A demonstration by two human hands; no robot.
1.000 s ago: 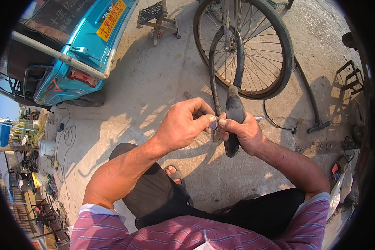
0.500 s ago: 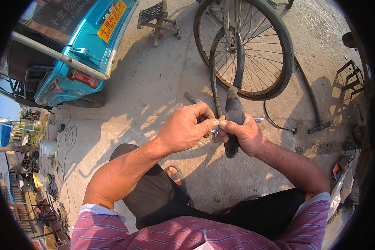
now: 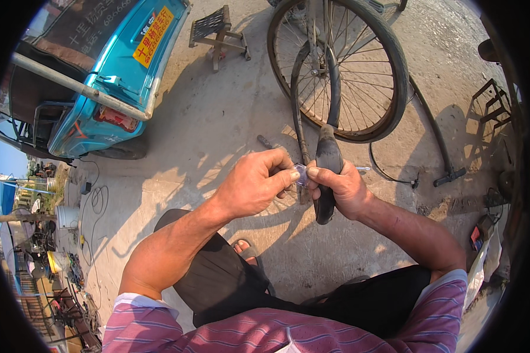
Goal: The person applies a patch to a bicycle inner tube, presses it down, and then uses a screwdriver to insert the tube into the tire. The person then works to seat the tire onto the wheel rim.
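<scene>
My right hand (image 3: 346,187) is closed round a puffed-out stretch of black inner tube (image 3: 328,154), which hangs out of a bicycle wheel (image 3: 401,82). Just left of the tube, my left hand (image 3: 253,183) pinches a small clear, purplish piece of plastic film (image 3: 301,173) between thumb and forefinger. The right thumb and forefinger meet the film's other side. A thin pale rod (image 3: 364,169) pokes out past the right hand; the fingers hide its other end. The rest of the tube runs up to the wheel's hub.
A floor pump (image 3: 450,176) with a hose lies to the right. At the upper left stand a blue three-wheeled vehicle (image 3: 121,76) and a folding stool (image 3: 218,29). A dark tool handle (image 3: 265,142) lies beyond my left hand. Cables (image 3: 100,200) trail over the ground at left.
My hands have drawn slightly apart, and more of the clear film shows between the fingertips. The inner tube stays in my right hand. The whole view has shifted a little.
</scene>
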